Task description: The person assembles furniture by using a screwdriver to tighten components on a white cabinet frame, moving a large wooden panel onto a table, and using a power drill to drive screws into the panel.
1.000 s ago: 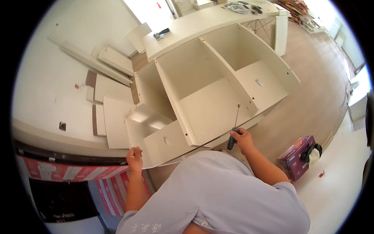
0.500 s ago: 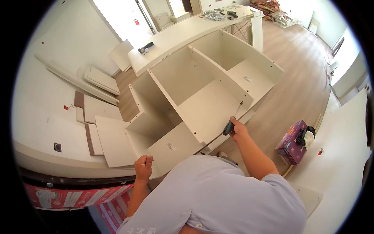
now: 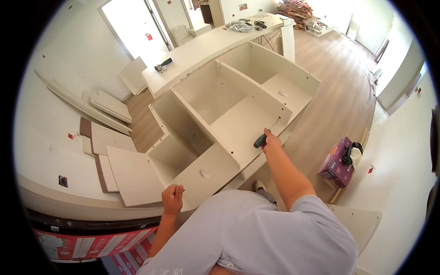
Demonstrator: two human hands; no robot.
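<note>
A white cabinet carcass lies on its back before me, its compartments facing up. My right hand is closed round the dark teal handle of a screwdriver. Its thin shaft points up and away, with the tip at the near end of a divider panel, close to a dark hole; whether it touches a screw is too small to tell. My left hand is a closed fist over the cabinet's near left end, beside a loose white board. Anything inside that fist is hidden.
Behind the cabinet runs a long white panel bearing a power drill, a clear plastic bag and tools. Boards lean along the left wall. A purple box with a black bag on top stands at right. Scrap wood lies far back.
The whole view has shifted slightly. My right hand with the screwdriver has moved a little farther forward, the tip staying near the same divider end. My left fist has shifted slightly right.
</note>
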